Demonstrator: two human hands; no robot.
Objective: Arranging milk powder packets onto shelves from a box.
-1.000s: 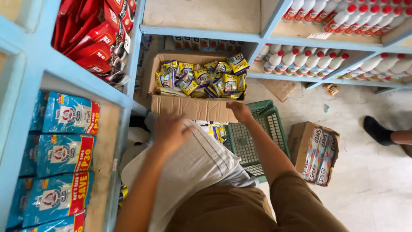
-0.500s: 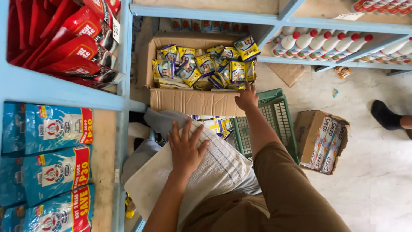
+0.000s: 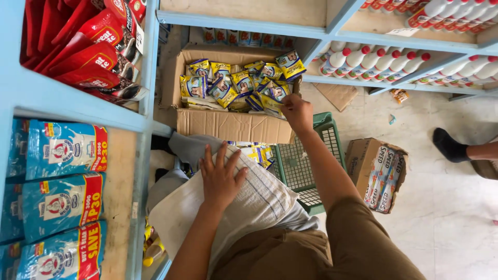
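Right hand [image 3: 296, 111] pinches a yellow packet [image 3: 274, 96] in the box [image 3: 233, 126]; left hand [image 3: 222, 176], fingers spread, lies flat on the sack [image 3: 259, 202].

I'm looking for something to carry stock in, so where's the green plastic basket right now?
The green plastic basket sits on the floor right of centre, just below the open cardboard box of yellow sachets, under the person's right forearm.
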